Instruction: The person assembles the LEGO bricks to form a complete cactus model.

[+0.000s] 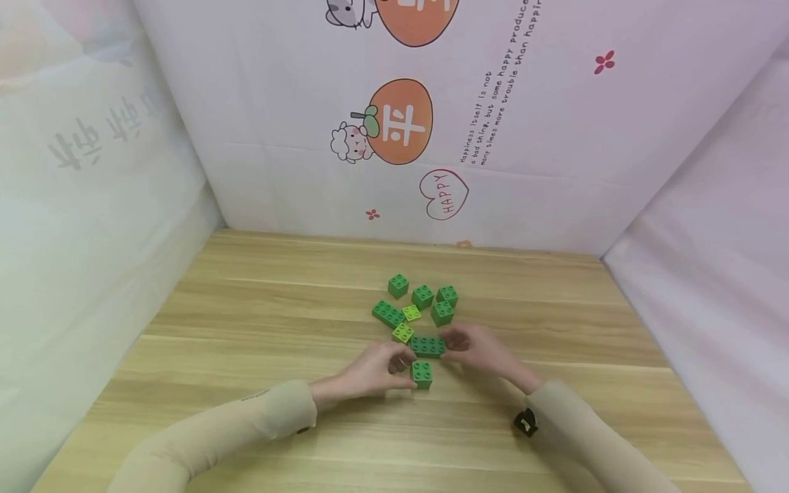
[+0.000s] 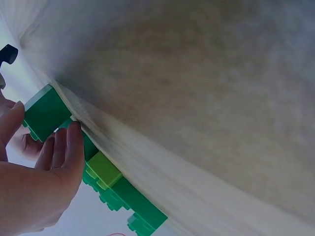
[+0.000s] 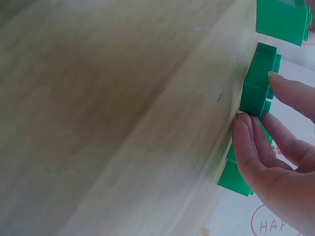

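Observation:
My left hand (image 1: 377, 370) is at a square green toy brick (image 1: 422, 374), thumb at its near side and fingertips around its far side. In the left wrist view this brick (image 2: 47, 113) lies between the thumb and fingers. A long green brick (image 1: 428, 346) with two rows of studs lies just beyond it. At its right end is my right hand (image 1: 477, 350), thumb and curled fingers pinching that end. The right wrist view shows the thumb by the long brick's studs (image 3: 261, 78) and the fingertips behind its end. Both bricks sit studs up on the wooden table, apart from each other.
Beyond the hands lie a lime-green flat brick (image 1: 403, 333), another lime one (image 1: 411, 313), a second long green brick (image 1: 388, 313) and several square green bricks (image 1: 422, 296). A printed white cloth (image 1: 524, 205) stands behind the wooden table (image 1: 277, 301), with cloth at both sides.

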Demonstrator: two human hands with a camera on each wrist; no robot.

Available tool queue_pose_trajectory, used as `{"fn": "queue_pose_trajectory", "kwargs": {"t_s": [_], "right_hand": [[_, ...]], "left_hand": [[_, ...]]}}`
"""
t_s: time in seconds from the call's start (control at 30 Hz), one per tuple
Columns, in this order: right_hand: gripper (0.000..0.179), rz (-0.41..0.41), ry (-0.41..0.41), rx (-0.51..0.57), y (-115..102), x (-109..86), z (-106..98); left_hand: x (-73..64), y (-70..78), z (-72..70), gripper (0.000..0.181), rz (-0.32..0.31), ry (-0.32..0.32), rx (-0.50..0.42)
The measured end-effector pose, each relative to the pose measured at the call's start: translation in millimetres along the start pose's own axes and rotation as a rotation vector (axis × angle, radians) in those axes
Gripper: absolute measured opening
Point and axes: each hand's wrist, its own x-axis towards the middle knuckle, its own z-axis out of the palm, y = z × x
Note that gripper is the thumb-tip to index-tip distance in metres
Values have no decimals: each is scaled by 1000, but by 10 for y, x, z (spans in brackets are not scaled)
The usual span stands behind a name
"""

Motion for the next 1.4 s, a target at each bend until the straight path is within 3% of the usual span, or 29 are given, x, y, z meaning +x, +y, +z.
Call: {"fn": "queue_pose_trajectory", "kwargs": {"t_s": [0.37, 0.77, 1.4], "right_hand": [[44, 25, -1, -28, 19, 62, 45], [43, 1, -5, -32, 36, 95, 44], [41, -11, -14, -5, 47, 68, 37]], "left_hand": [[8, 8, 9, 37, 0, -7, 26], [27, 7, 7, 35, 1, -8, 72], [-43, -38, -60, 37, -29, 0, 6]]}}
